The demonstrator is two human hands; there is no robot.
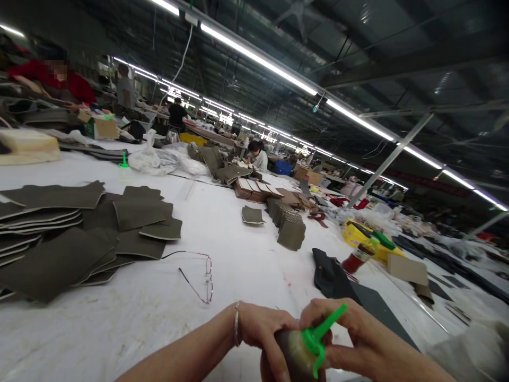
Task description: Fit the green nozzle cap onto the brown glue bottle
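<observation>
At the bottom of the head view, my left hand (264, 326) is wrapped round a squeeze bottle (295, 354) with cloudy, brownish contents. The bottle leans to the right. Its green pointed nozzle cap (323, 328) sticks out at the top, with a small green strap hanging below. Thumb and fingers of my right hand (353, 331) are closed about the base of that cap, from the right. The bottle's lower end is out of frame. Beyond my hands, a pair of eyeglasses (209, 276) lies unfolded on the white table (242, 270).
Dark olive cut pieces (87, 228) are piled on the left. A fanned row of smaller pieces (289, 228) lies mid-table. On the right are black material (338, 276), a drink bottle (360, 255) and a yellow box (353, 233). Another green nozzle (124, 161) stands farther back. Several people work beyond.
</observation>
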